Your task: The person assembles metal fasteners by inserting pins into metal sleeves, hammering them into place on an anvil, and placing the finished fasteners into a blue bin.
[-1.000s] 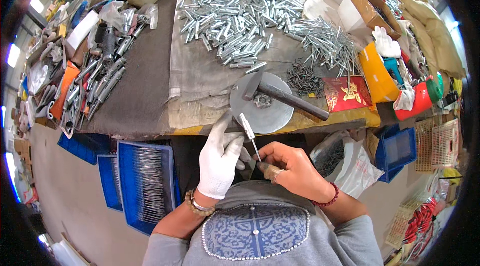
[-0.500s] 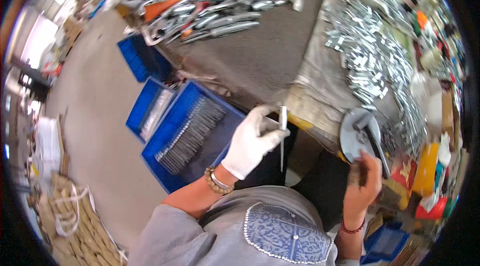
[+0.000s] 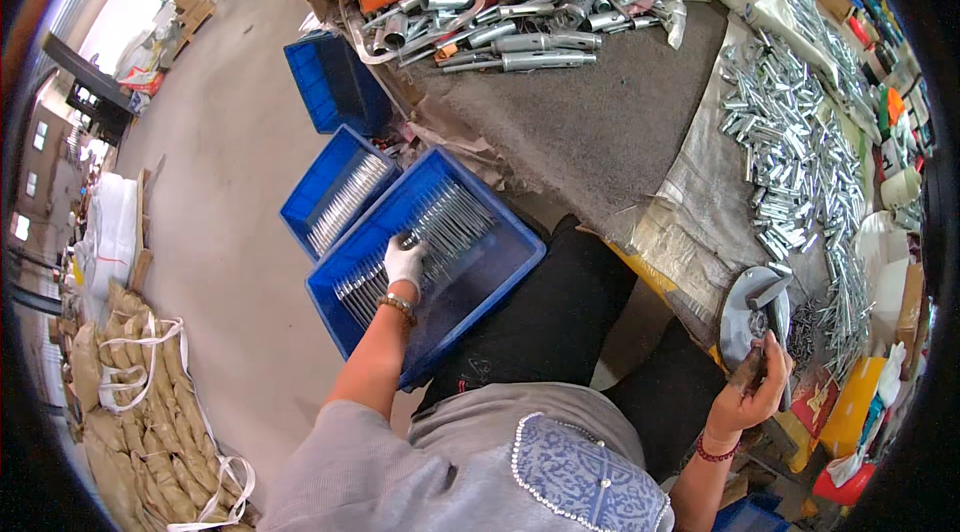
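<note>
Thin, stiff, slippery metal rods (image 3: pixel 440 222) in the blue crate (image 3: pixel 500 277) are pinched by the gloved left hand (image 3: pixel 405 260); the right hand (image 3: pixel 755 387) is closed around the hammer handle (image 3: pixel 775 332).

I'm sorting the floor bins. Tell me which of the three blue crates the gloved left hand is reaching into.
The nearest, largest blue crate, by the person's knees, holding thin metal rods. The left hand rests on those rods. The middle crate and the far crate lie beyond it, untouched.

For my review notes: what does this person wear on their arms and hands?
The left hand wears a white work glove, with a beaded bracelet at the wrist. The right hand is bare, smudged dark on the fingers, with a red bracelet at the wrist. Short grey sleeves leave both forearms uncovered.
</note>
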The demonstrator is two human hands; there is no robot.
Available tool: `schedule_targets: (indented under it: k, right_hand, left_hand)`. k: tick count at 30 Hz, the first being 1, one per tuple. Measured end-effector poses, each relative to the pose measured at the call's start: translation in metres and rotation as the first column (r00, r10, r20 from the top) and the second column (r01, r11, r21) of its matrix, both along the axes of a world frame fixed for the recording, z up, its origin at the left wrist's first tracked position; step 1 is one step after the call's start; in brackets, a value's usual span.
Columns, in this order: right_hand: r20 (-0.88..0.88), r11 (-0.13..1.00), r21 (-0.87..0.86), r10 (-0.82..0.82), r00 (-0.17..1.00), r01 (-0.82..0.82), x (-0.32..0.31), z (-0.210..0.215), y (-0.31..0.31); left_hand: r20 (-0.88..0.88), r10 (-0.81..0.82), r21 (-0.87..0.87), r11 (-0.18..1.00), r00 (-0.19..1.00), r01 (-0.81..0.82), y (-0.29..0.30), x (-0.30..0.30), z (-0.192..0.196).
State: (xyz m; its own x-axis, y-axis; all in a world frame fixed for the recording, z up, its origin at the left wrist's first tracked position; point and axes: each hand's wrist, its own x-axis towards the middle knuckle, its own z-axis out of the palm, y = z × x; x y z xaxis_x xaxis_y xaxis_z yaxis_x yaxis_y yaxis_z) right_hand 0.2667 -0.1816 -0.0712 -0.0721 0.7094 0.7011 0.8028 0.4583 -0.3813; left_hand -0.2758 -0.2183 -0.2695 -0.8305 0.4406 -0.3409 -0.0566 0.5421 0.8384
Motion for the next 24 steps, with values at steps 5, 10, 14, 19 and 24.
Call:
schedule_targets:
  k: [5,10,14,19,24]
  right_hand:
    - [-0.023,0.998,-0.032,0.049,0.999,-0.049,-0.007,0.008,0.002]
    - [-0.018,1.000,-0.015,0.021,1.000,-0.021,-0.013,0.014,0.004]
    - [-0.063,1.000,-0.014,-0.022,0.998,0.021,-0.013,0.013,0.004]
    - [0.027,0.998,0.055,-0.001,1.000,-0.001,-0.017,0.020,0.005]
    - [-0.088,0.994,0.020,0.104,0.991,-0.103,-0.022,0.024,0.012]
  left_hand:
    - [-0.191,0.013,0.007,1.000,0.981,-0.012,0.007,-0.039,-0.035]
    - [-0.400,-0.010,-0.111,0.993,0.916,-0.038,0.011,-0.043,-0.036]
    - [-0.374,0.109,0.152,0.987,0.921,-0.055,0.030,-0.030,-0.008]
    - [-0.547,-0.005,0.389,0.884,0.837,0.259,0.091,0.007,0.108]
    - [-0.589,-0.462,0.406,0.540,0.663,0.737,0.137,0.134,0.255]
